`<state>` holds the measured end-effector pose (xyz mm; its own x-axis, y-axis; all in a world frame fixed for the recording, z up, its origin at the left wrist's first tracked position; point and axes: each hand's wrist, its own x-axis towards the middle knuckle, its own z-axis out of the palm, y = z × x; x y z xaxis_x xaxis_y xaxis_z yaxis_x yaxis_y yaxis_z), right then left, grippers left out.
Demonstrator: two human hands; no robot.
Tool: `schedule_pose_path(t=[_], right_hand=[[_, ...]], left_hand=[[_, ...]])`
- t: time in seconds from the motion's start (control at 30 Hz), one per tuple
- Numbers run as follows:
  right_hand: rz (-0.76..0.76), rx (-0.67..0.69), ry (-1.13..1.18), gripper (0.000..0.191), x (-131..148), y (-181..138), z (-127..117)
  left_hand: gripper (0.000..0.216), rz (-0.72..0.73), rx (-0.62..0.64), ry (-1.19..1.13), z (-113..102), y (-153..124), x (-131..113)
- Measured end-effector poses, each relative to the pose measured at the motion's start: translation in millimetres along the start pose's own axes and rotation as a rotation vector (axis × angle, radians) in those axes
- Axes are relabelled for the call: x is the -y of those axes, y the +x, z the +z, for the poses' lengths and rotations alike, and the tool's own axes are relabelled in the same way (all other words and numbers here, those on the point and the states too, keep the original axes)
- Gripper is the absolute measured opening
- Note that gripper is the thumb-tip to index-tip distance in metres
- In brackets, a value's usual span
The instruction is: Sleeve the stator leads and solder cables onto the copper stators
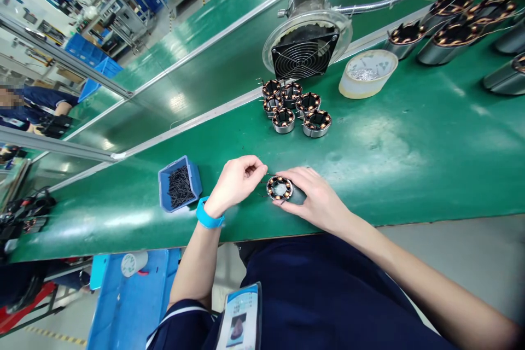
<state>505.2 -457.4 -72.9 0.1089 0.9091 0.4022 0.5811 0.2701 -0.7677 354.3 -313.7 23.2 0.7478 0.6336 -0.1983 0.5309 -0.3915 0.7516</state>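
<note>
A small ring-shaped motor stator with copper coils and black insulation rests on the green bench. My right hand grips it from the right, thumb on the near side and fingers on the far side. Just left of it, my left hand is closed in a pinch by a thin lead that sticks out from the stator; what lies between the fingertips is too small to make out fully. To the left of that hand stands a blue bin with many short black tubes in it.
Several similar stators stand together beyond my hands, before a round fan hood with a foil duct. A whitish bowl and several larger stators stand to the right. A metal rail runs behind. Another person sits across, left.
</note>
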Motion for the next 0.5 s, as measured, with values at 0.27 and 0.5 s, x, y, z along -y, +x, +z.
schedule_pose_path(t=[0.27,0.5], right_hand=[[-0.034,-0.010,0.016,0.047,-1.9,-1.3,0.5],[-0.013,0.015,0.033,0.049,0.5,0.5,-0.9]], left_hand=[[0.037,-0.143,0.092,-0.567,16.7,7.1,14.7],[0.035,-0.115,0.056,-0.266,-5.7,-25.4,15.0]])
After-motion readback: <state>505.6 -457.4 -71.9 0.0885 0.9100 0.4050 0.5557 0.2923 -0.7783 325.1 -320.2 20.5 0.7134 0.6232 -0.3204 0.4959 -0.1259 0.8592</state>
